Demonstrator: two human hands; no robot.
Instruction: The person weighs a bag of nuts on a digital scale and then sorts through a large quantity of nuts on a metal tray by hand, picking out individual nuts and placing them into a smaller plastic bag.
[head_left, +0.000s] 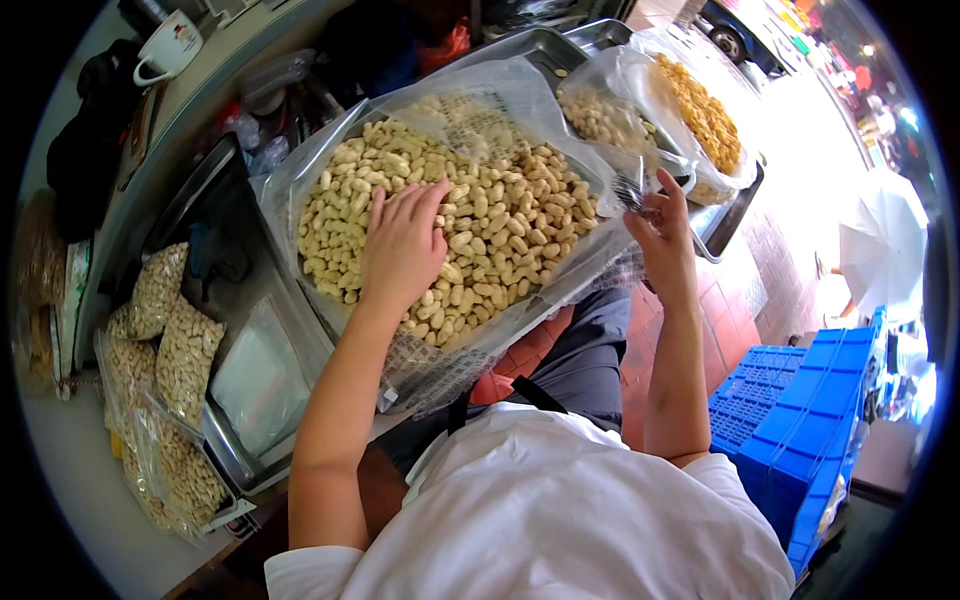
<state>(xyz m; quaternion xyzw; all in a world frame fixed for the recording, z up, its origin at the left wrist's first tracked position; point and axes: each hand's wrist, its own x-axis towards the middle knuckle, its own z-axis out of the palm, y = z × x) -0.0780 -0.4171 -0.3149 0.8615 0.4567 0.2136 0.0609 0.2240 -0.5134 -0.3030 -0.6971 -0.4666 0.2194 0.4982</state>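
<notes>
My left hand rests palm down on a broad heap of unshelled peanuts, its fingertips among the shells. The heap fills a clear plastic bag, spread open over a tray in front of me and bearing printed writing. At the right rim of that bag, my right hand pinches a crumpled bit of clear plastic with dark stripes between thumb and fingers. Whether this bit belongs to the bag's edge I cannot tell.
Filled peanut bags lie at the left, beside a metal tray with flat clear bags. Beyond my right hand sit a smaller bag of peanuts and a bag of orange-yellow snacks. Blue plastic crates stand at my right.
</notes>
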